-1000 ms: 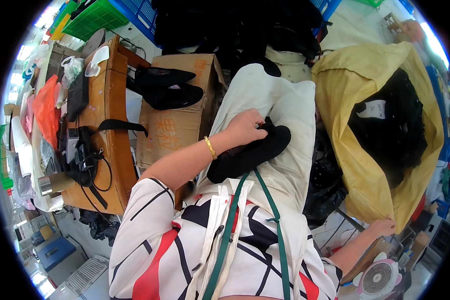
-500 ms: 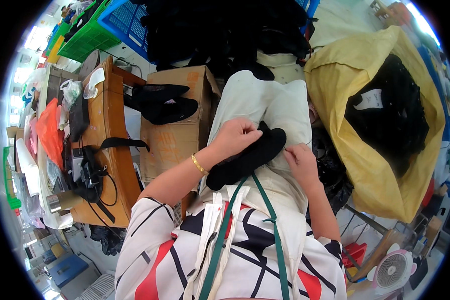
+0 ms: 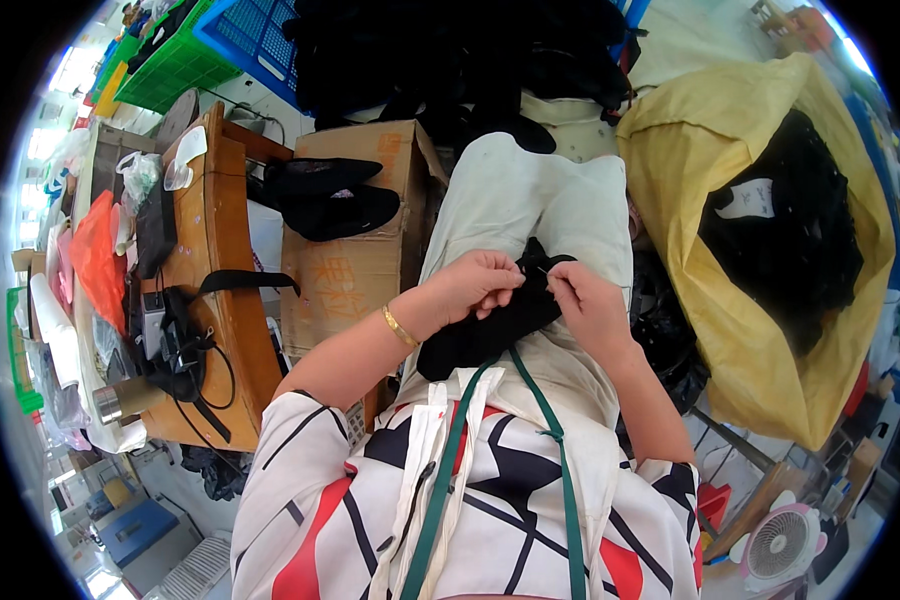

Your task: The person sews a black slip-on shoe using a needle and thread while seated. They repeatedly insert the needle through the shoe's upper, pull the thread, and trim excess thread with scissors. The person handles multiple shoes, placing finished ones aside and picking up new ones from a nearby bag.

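Observation:
A black cloth shoe (image 3: 475, 345) lies slantwise across my lap, on the pale apron (image 3: 490, 200), partly covered by my hands. My left hand (image 3: 475, 285), with a gold bracelet at its wrist, is closed in a pinch at the shoe's upper edge. Close beside it, my right hand (image 3: 588, 305) is pinched too, its fingertips over the shoe's far end. A thin light sliver shows near the right fingertips, too small to name. The fingertips of both hands are a short gap apart.
Two black shoes (image 3: 340, 205) rest on a cardboard box (image 3: 345, 280) left of my knees. Ahead, a blue crate (image 3: 255, 45) holds a black heap. A yellow sack (image 3: 670, 150) of black items stands right. A wooden table (image 3: 232, 210) is at left, a fan (image 3: 775, 545) lower right.
My right hand has moved left and slightly up, from beside the shoe to over its far end, near the left fingertips. The left hand stays about where it was, its fingers more curled.

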Motion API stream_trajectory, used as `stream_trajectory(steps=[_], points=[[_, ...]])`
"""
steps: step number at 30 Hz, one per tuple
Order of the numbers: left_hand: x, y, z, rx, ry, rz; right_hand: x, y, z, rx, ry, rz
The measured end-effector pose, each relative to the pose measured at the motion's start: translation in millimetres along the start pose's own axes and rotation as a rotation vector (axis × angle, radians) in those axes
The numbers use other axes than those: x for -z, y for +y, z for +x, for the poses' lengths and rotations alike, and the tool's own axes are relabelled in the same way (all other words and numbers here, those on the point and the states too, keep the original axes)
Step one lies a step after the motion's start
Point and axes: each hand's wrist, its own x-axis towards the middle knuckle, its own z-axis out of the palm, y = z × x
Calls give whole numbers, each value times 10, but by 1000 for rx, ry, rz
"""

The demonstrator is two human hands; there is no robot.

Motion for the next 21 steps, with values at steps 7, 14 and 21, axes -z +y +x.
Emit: stream_trajectory(steps=[7,14,21], points=[[-41,-70,44,-314,167,401,-128,178,171,236,-29,-477],[-52,-174,146,-175,172,162,-256,161,163,164,6,-211],[-172,-221,46,-451,288,569,234,396,56,-428,68,922]])
